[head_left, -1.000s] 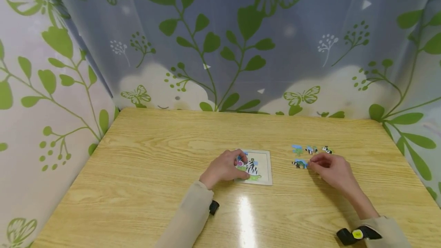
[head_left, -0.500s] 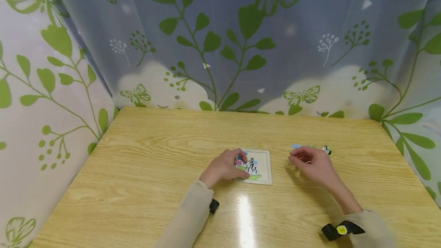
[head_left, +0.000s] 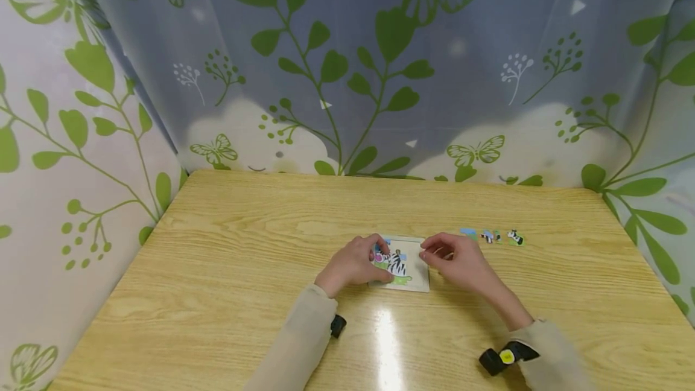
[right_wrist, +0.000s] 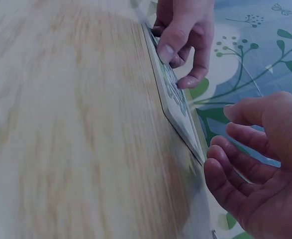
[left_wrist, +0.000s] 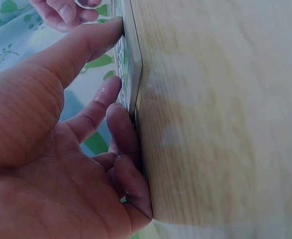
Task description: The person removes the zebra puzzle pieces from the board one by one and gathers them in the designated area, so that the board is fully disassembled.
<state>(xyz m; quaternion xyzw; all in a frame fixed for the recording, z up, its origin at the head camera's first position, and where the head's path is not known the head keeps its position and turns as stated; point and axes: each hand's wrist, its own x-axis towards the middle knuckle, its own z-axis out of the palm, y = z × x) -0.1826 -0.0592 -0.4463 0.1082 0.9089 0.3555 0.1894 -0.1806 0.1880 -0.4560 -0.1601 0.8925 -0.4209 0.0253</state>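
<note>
A pale square jigsaw puzzle board [head_left: 417, 269] lies on the table with zebra pieces [head_left: 399, 265] set in its left part. My left hand [head_left: 354, 262] holds the board at its left side, thumb [left_wrist: 103, 37] on the picture and other fingers bent at the edge. Over the board's right edge, my right hand [head_left: 458, 261] has its thumb and forefinger close together. They pinch a small puzzle piece, which is almost wholly hidden by the fingers. Behind that hand lie a blue-and-green piece [head_left: 468, 233], a piece [head_left: 487, 236] and a panda piece [head_left: 516, 238].
The wooden table [head_left: 260, 240] has a bright light reflection [head_left: 387, 343] near the front. A patterned curtain [head_left: 347, 65] with leaves and butterflies stands along the back and sides. A black strap with a camera [head_left: 493, 361] sits on the right wrist.
My right hand has moved left from the loose pieces to the board's right edge. The nearest loose piece no longer shows at its spot. My left hand stays on the board.
</note>
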